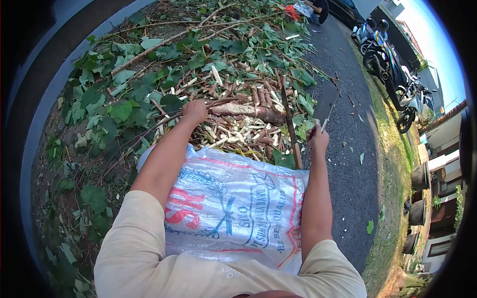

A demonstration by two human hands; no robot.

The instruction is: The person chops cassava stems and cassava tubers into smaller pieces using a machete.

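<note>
Brown, thin stems (221,102) run through the closed left hand (195,111), which grips them beside the left end of a thick log (248,112), their cut ends reaching along the log's far edge. Over to the right, well apart from the log's right end, the right hand (318,135) is wrapped around the handle of a broad-bladed cleaver (327,102), held up over the dark pavement (348,184). Pale chopped pieces (238,131) crowd the log's near edge, just beyond a white printed sack (233,203) spread between the two forearms.
</note>
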